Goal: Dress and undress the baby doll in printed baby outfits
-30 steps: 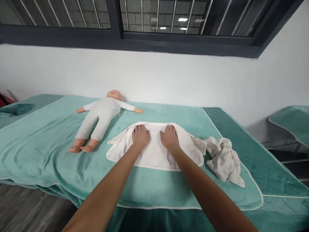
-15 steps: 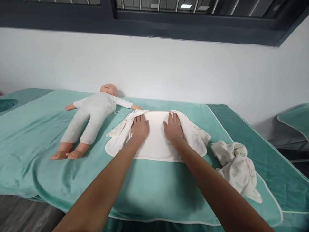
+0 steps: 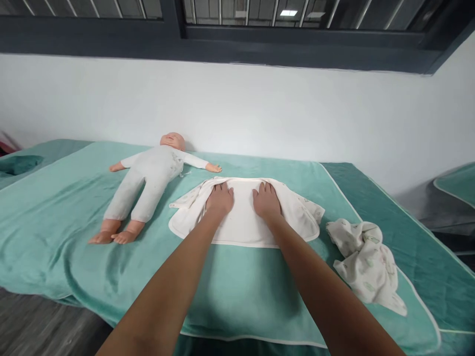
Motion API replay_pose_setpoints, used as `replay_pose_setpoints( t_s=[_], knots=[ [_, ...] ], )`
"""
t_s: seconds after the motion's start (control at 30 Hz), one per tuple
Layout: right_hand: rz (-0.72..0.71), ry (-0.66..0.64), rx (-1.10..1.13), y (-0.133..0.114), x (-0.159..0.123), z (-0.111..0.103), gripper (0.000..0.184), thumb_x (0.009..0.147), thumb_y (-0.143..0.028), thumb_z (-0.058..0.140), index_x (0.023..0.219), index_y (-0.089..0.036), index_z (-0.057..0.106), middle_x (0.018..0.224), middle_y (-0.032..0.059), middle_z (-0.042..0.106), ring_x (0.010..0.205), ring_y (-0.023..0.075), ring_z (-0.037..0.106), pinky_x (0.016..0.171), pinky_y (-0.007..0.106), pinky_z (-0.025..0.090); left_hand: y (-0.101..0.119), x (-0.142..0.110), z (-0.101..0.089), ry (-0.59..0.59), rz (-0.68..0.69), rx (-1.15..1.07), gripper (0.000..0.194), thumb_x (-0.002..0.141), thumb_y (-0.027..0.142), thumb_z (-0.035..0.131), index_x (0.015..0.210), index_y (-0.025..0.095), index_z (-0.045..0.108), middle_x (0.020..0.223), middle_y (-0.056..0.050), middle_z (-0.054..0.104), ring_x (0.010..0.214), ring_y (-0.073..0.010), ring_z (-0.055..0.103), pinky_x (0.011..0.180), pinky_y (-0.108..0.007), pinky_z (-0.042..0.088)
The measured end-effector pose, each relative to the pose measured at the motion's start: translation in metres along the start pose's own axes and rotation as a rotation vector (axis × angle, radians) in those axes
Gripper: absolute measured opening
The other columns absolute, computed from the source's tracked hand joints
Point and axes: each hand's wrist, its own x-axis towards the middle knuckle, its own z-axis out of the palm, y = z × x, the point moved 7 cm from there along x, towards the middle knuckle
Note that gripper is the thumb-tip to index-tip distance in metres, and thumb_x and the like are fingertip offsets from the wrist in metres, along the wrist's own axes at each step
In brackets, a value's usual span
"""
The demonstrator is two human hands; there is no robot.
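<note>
A small white baby top [image 3: 243, 217] lies spread open on the green blanket, its plain inner side up and patterned sleeves out to both sides. My left hand [image 3: 220, 199] rests palm down on the left part of the top, fingers pointing toward its far edge. On the right part lies my right hand [image 3: 266, 200], also flat, with fingers slightly apart. Left of the top, a baby doll [image 3: 154, 168] in a white bodysuit lies on its back, arms stretched out; one of its hands is near the left sleeve.
A crumpled white patterned cloth [image 3: 367, 264] lies to the right on the green blanket [image 3: 237, 291]. Behind the bed stands a white wall [image 3: 260, 109] below a dark window frame [image 3: 297, 47]. Grey floor [image 3: 40, 326] shows at the lower left.
The view has shifted slightly, so the scene sits a little lower and to the right. Both hands stay flat on the top, with the fingertips drawn slightly nearer.
</note>
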Motion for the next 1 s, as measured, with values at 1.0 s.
replay_pose_setpoints(
  t_s=[1.0],
  knots=[
    [0.017,-0.153,-0.082,-0.027,-0.025,0.000,0.074,0.103,-0.047,0.015,0.158,0.001,0.027,0.167,0.0173,0.019,0.156,0.0266,0.017,0.125,0.042,0.013,0.004,-0.032,0.002,0.033,0.004,0.038,0.072,0.102,0.044,0.020,0.154,-0.005,0.030,0.160,-0.023,0.036,0.153,-0.0293,0.029,0.125,-0.040,0.025]
  ],
)
